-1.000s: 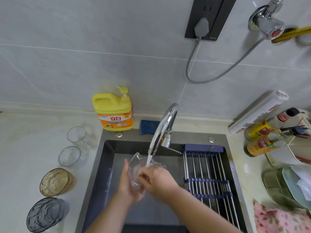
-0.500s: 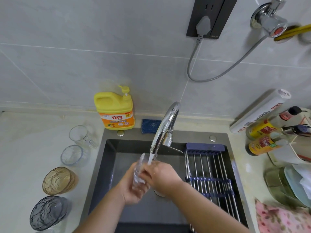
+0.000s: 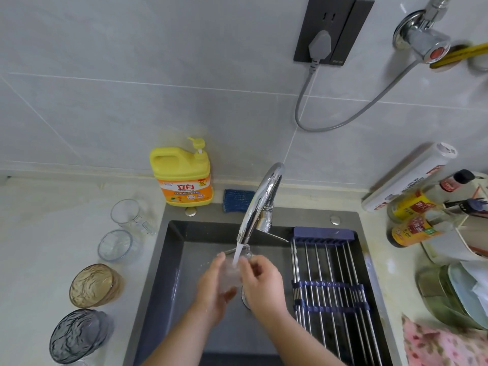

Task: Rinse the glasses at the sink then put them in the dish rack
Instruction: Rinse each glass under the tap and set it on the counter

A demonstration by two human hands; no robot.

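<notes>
A clear glass (image 3: pixel 231 273) tilts under the faucet's (image 3: pixel 260 202) stream at mid-frame, over the sink (image 3: pixel 169 260). The left hand (image 3: pixel 214 289) cups it from the left, fingers curled round it. The right hand (image 3: pixel 261 281) grips its other side, knuckles up. The forearms rise from the bottom edge.

Bright, even light; wide-angle edge distortion.

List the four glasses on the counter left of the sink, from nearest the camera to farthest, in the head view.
grey textured glass → amber textured glass → low clear glass → clear glass with handle
</notes>
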